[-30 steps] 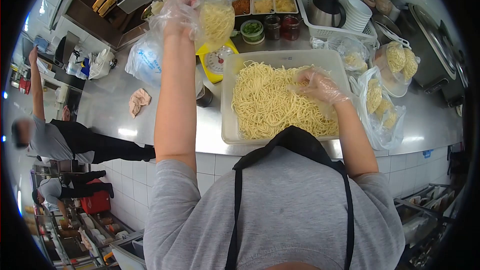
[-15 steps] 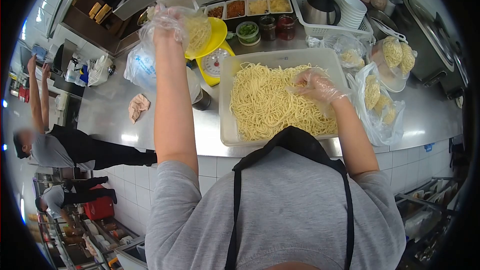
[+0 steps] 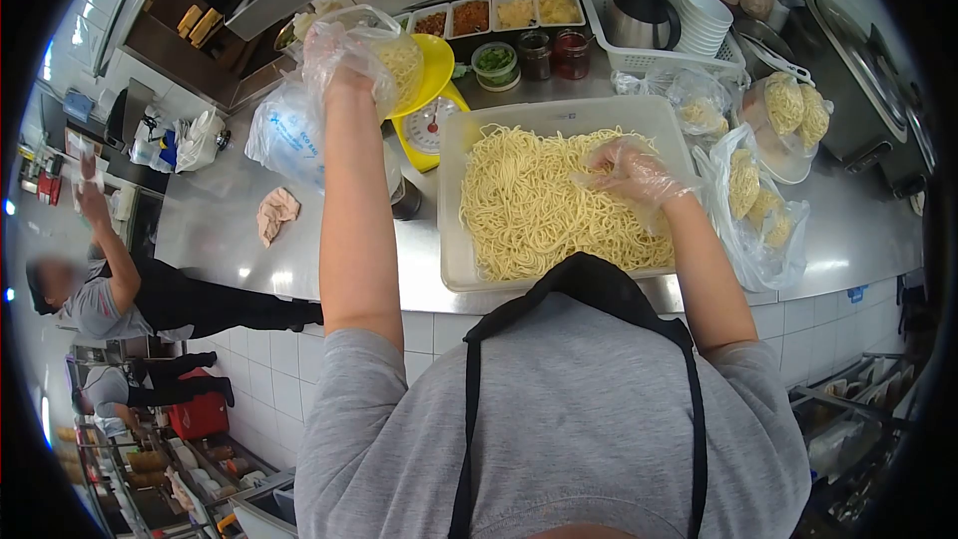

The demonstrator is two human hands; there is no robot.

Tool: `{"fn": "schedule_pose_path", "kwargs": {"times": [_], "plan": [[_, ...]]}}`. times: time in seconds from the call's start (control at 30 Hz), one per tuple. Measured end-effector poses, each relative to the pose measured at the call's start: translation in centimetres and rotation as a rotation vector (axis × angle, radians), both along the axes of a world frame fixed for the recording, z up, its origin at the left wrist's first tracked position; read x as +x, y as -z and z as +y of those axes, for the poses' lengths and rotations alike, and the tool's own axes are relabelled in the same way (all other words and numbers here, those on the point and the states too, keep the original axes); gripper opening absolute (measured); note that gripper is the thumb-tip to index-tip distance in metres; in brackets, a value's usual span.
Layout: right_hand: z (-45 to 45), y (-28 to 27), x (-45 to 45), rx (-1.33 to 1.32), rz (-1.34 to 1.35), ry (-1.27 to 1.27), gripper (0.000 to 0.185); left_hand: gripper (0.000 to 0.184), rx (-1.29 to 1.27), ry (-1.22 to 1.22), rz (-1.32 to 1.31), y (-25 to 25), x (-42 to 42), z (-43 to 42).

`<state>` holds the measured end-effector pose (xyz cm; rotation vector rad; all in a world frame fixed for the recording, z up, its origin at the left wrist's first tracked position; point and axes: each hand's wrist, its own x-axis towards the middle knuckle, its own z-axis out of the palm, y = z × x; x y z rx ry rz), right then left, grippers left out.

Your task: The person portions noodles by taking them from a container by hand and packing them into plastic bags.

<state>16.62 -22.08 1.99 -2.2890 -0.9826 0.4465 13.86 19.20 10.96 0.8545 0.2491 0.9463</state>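
My left hand [image 3: 341, 58], in a clear plastic glove, is closed on the side of a clear plastic bag [image 3: 374, 35]. Noodles [image 3: 401, 68] show inside this bag, which is over the yellow pan [image 3: 436, 68] of a kitchen scale [image 3: 423, 128]; the bag and glove hide some of the fingers. In a large plastic tub [image 3: 454, 140] lies a broad layer of yellow noodles [image 3: 539, 205]. My gloved right hand [image 3: 634, 172] rests at the right side of that layer, its fingers curled into the strands.
Bagged noodles [image 3: 743, 185] lie right of the tub. Behind are topping containers [image 3: 514, 13], jars [image 3: 571, 55] and a basket [image 3: 629, 62] with a jug [image 3: 644, 10] and bowls [image 3: 705, 18]. A crumpled cloth [image 3: 276, 215] lies left. Two people [image 3: 95, 304] work at far left.
My left hand and forearm have shifted slightly right, toward the scale pan, and the bag moved with the hand. My right hand stays put. The nearer co-worker's arms have lowered.
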Motion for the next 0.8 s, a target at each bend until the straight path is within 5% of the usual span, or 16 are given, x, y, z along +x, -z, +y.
{"fn": "schedule_pose_path", "kwargs": {"times": [0.23, 0.27, 0.3, 0.37, 0.43, 0.53, 0.6, 0.73, 0.8], "plan": [[-0.7, 2.6, 0.6, 0.208, -0.113, -0.029, 0.035, 0.06, 0.22, -0.236, 0.234, -2.9, -3.0, -7.5], [-0.3, 1.2, 0.6, 0.056, -0.025, -0.013, 0.035, 0.071, 0.289, -0.281, 0.361, -3.0, -3.2, -7.1], [0.3, -0.1, 0.3, -0.095, 0.049, -0.008, 0.035, 0.07, 0.362, -0.328, 0.369, -2.4, -2.8, -6.7], [0.2, 1.2, 0.3, 0.049, 0.016, 0.014, 0.037, 0.07, 0.462, -0.335, 0.326, -1.2, -2.5, -5.9], [0.0, 1.7, 0.6, 0.134, -0.144, -0.076, 0.037, 0.052, 0.378, -0.309, 0.101, -0.8, -1.1, -5.9], [0.9, -0.3, -0.5, 0.371, -0.406, -0.069, 0.031, 0.05, 0.447, -0.337, 0.155, -3.0, -1.9, -7.1], [2.0, -5.6, -3.1, 0.455, -0.468, -0.059, 0.028, 0.051, 0.119, 0.0, 0.023, -5.2, -3.3, -9.4], [3.8, -14.4, -7.3, 0.733, -0.656, -0.112, 0.027, 0.051, 0.033, 0.268, -0.144, -6.4, -6.8, -13.3], [4.6, -16.6, -8.2, 0.743, -0.69, -0.165, 0.027, 0.052, 0.115, 0.44, 0.036, -6.2, -8.4, -15.1]]}}
